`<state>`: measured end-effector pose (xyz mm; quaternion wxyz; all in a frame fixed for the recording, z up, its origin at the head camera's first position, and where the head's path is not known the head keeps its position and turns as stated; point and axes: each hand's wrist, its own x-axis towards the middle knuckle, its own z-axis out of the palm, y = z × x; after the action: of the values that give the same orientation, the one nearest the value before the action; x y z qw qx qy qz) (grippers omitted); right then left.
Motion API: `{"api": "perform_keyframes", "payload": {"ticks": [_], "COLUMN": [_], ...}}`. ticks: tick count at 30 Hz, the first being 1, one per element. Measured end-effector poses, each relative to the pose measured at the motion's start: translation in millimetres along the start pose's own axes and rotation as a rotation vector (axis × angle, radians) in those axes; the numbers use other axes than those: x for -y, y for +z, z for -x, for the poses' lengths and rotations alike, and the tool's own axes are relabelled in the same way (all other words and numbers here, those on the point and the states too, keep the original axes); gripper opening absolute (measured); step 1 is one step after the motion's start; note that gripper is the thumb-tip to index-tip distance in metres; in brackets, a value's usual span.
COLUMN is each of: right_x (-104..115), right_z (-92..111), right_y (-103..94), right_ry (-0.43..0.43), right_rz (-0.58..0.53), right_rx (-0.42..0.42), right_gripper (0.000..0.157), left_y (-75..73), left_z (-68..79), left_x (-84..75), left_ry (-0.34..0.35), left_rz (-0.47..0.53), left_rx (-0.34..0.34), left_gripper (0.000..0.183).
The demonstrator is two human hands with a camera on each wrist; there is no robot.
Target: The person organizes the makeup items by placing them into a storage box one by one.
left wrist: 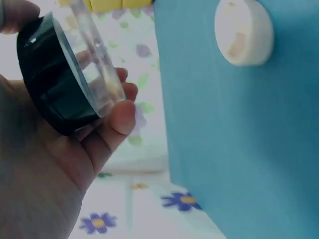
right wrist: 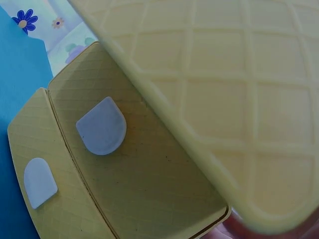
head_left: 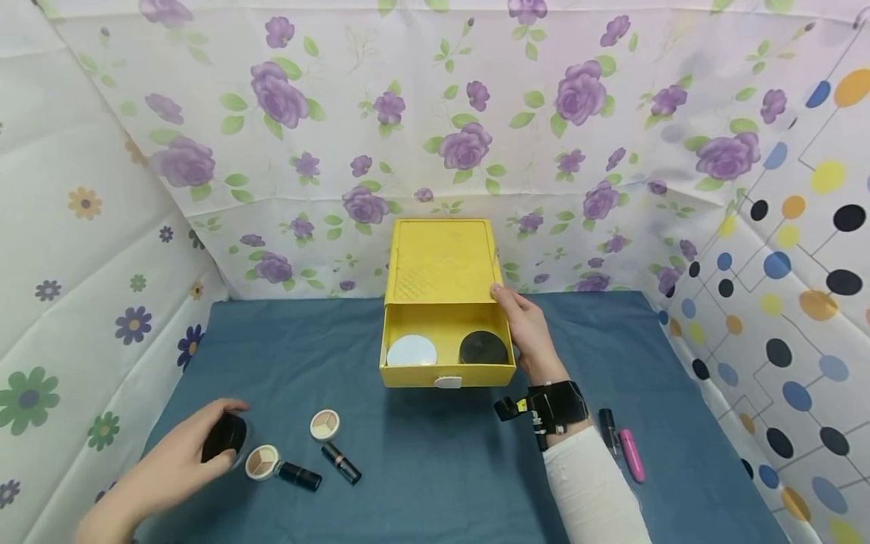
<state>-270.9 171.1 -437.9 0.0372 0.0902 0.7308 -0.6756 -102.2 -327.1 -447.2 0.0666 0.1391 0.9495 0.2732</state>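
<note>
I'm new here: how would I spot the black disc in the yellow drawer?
Find the yellow box at the far edge of the blue cloth. Its drawer is pulled out and holds two discs. The black disc is the right-hand one; its dark colour sets it apart from the white disc to its left.

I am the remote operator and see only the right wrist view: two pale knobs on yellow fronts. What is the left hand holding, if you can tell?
Observer: The left hand holds a round jar, black at one end and clear at the other.
Operator: Thank you. Is there something inside the yellow box?
Observer: Yes, in the head view its open drawer contains a white disc on the left and a black disc on the right.
</note>
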Motion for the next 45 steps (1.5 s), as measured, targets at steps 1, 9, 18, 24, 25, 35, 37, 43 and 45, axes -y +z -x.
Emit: {"api": "perform_keyframes", "payload": {"ticks": [1,9,18,24,25,35,37,43,45], "right_x": [0,1,1,3,3,2,2,1,1], "right_z": [0,0,0,1,1,1,1,1,1], "right_y": [0.1,0.7,-3.0,-3.7,-3.8,-2.0,-0.9,0.5,0.6], "right_ry": [0.0,-0.007,0.004,0.01,0.011,0.017,0.02,0.024,0.025], "right_rz": [0.0,0.002,0.01,0.013,0.014,0.018,0.02,0.024,0.026], "right_rx": [0.0,0.003,-0.013,-0.014,-0.014,-0.005,-0.002,-0.004,-0.004], "right_gripper": [0.097,0.096,0.1,0.1,0.1,0.1,0.1,0.1,0.1], "left_y": [-0.1,-3.6,-17.0,-23.9,-24.8,-29.9,-28.9,-19.0,-14.2], "left_z": [-3.6,-35.7,-70.1,-85.9,-88.9,-119.0,-123.7,-137.6,-142.1], "left_x": [-3.6,-33.9,-74.2,-101.9,-106.9,-160.6,-168.3,-187.6,-194.4], "left_ry": [0.002,0.178,0.413,0.458,0.465,0.595,0.611,0.623,0.608], "left_rz": [0.002,-0.068,-0.096,-0.088,-0.087,-0.047,-0.041,-0.051,-0.06], "left_rx": [-0.003,-0.066,-0.12,-0.105,-0.101,-0.062,-0.052,-0.025,-0.012], "left_gripper": [0.052,0.053,0.055,0.057,0.057,0.054,0.054,0.053,0.052]}}
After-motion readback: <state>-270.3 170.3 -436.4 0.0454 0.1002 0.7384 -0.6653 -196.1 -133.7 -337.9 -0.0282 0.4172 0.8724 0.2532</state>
